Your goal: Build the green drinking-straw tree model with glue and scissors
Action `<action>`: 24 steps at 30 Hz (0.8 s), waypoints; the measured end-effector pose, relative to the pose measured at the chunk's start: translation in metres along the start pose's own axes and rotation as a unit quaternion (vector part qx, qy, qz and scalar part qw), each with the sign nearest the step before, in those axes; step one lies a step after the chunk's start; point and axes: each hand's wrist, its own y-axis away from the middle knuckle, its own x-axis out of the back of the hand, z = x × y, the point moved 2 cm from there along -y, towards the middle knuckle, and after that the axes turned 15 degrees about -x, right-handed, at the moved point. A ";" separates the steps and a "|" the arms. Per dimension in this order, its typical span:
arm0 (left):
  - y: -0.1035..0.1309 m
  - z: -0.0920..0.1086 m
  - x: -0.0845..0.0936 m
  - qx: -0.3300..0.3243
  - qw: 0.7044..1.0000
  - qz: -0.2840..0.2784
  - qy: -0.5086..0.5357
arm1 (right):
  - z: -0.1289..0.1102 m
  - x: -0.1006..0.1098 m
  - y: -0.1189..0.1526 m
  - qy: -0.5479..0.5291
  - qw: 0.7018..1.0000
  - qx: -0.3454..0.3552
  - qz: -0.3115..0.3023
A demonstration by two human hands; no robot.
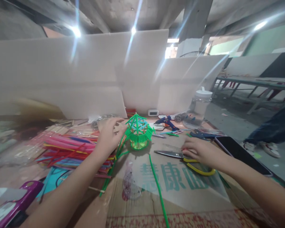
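A small green pavilion-shaped model (139,137) of fuzzy pipe cleaners, with blue strips and thin sticks in its upper part, stands upright mid-table. My left hand (112,133) is at its left side, fingers curved and apart; whether the fingertips touch it I cannot tell. My right hand (194,148) is closed over the middle of yellow-handled scissors (167,154), whose blades point left. A clear strip like a ruler lies beside the blades. One long green pipe cleaner (157,182) runs toward the front edge.
Bundled coloured pipe cleaners (71,145) lie left, behind a purple tool (26,198). A blue glue gun (167,122), small white clock (153,112) and clear bottle (200,106) are at the back. A phone (239,153) lies right. A person's legs (270,126) stand beyond.
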 end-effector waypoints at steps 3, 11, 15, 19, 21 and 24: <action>-0.014 -0.001 -0.003 -0.020 1.000 0.008 0.016 | -0.034 0.010 -0.028 -0.078 0.995 -0.017 0.052; -0.055 -0.001 -0.011 0.040 0.993 -0.033 0.102 | -0.112 0.025 -0.100 -0.239 0.955 -0.066 0.163; -0.043 -0.011 -0.026 0.060 0.984 -0.064 0.156 | -0.126 0.009 -0.096 -0.227 0.966 -0.041 0.112; -0.037 -0.016 -0.034 0.075 0.974 -0.088 0.196 | -0.131 -0.012 -0.090 -0.223 0.971 -0.055 0.061; -0.036 -0.016 -0.035 0.078 0.974 -0.096 0.191 | -0.133 -0.019 -0.091 -0.234 0.969 -0.059 0.045; -0.037 -0.014 -0.033 0.067 0.976 -0.094 0.185 | -0.131 -0.020 -0.093 -0.244 0.968 -0.051 0.041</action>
